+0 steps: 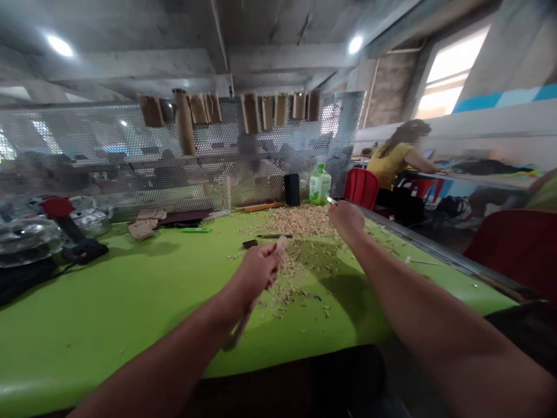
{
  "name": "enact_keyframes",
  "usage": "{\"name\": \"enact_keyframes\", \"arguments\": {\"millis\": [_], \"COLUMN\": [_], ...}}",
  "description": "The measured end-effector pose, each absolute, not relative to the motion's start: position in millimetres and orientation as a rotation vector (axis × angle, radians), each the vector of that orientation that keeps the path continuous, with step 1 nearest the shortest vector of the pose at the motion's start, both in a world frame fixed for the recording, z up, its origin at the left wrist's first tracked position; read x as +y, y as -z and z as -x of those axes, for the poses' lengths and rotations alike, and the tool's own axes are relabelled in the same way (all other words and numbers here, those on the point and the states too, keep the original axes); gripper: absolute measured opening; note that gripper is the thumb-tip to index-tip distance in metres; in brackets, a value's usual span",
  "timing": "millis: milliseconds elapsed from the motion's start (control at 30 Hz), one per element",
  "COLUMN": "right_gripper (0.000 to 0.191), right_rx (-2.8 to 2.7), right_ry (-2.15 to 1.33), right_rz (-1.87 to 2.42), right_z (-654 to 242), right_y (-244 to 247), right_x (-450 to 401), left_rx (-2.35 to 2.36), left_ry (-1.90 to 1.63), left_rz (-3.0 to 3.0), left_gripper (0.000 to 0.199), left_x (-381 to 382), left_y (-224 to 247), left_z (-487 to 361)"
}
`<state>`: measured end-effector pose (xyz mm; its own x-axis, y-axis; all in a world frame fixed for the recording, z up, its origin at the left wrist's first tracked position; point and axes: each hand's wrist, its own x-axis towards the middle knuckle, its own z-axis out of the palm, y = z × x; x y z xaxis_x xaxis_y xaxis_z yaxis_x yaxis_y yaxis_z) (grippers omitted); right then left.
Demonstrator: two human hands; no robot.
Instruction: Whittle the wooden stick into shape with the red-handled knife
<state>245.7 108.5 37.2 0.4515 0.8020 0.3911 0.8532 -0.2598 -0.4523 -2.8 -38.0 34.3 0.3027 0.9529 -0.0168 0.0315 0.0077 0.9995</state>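
My left hand (259, 268) is closed around a pale strip of wood (281, 245). One end pokes out past my fingers, and the blurred lower end hangs below my fist toward the table's front edge. Farther forward and to the right, my right hand (347, 219) is closed on a small knife (332, 202); only its short shiny tip and a spot of red show, and the rest is hidden in my fist. The hands are apart. Below and beyond them wood shavings (300, 220) lie heaped and scattered, with a dark thin tool (274, 235) and a small black object (249, 244) beside them.
A green table (143, 290) carries a green-labelled bottle (320, 186), a black box (292, 190), a red-and-black power tool (72, 226) and glass pots (28, 238). Bamboo pieces (250, 113) hang on a perforated metal screen (226, 168). A person in yellow (387, 165) sits at right.
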Motion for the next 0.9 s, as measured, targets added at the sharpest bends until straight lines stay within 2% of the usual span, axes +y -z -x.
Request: {"name": "enact_keyframes", "arguments": {"millis": [400,900], "right_gripper": [0.026,0.027], "right_rx": [-2.043,-2.022], "right_ry": [0.089,0.085], "right_rz": [1.133,1.048], "right_z": [-150.5,-148.6], "right_y": [-18.3,-23.2], "right_x": [69.6,54.6], "left_rx": [1.038,1.05], "left_ry": [-1.301,-1.377], "left_rz": [-1.472,-1.835], "left_gripper": [0.015,0.022], "left_x": [-4.4,-10.6], "left_y": [-35.8,-37.8], "left_z": [17.8,17.6]}}
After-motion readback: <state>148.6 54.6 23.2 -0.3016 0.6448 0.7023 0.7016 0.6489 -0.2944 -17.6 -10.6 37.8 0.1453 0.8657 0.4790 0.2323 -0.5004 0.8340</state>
